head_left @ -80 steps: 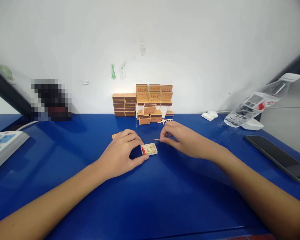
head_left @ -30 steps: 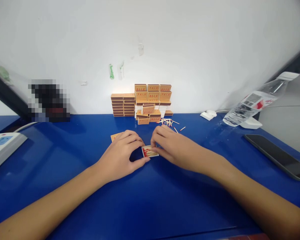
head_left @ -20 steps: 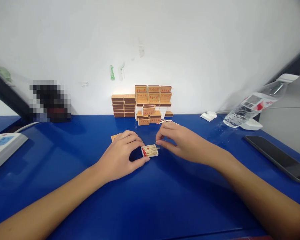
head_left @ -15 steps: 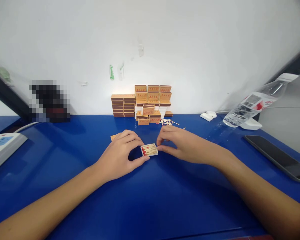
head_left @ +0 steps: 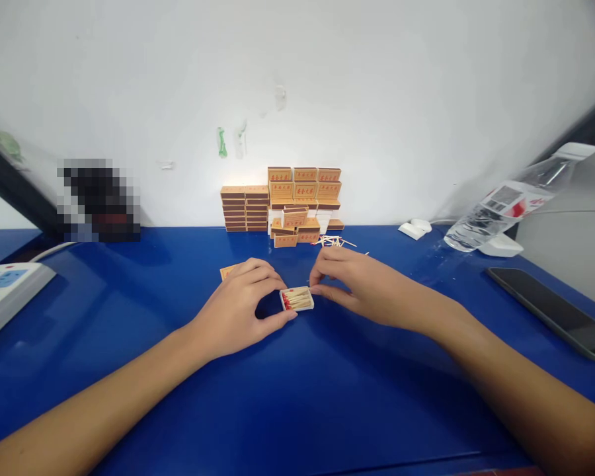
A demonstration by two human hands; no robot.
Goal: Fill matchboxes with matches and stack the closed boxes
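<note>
A small white matchbox tray (head_left: 297, 299) full of red-headed matches lies on the blue table (head_left: 287, 396). My left hand (head_left: 248, 301) grips its left end between fingers and thumb. At the tray's right end is my right hand (head_left: 342, 281), its fingers and thumb pinched close together; whatever is between them is too small to make out. An orange matchbox cover (head_left: 227, 271) shows partly behind my left hand. Beyond my right hand lies a loose pile of matches (head_left: 334, 241).
Stacked matchboxes (head_left: 305, 192) stand against the wall, with a lower stack (head_left: 244, 209) to their left. At the right are a leaning plastic bottle (head_left: 510, 198), a phone (head_left: 550, 311) and white pieces (head_left: 415, 229). A power strip (head_left: 14, 291) lies at the left.
The matches at the tray's right end lie lower inside it, and my right fingertips have shifted slightly up from them. My left hand stays on the tray.
</note>
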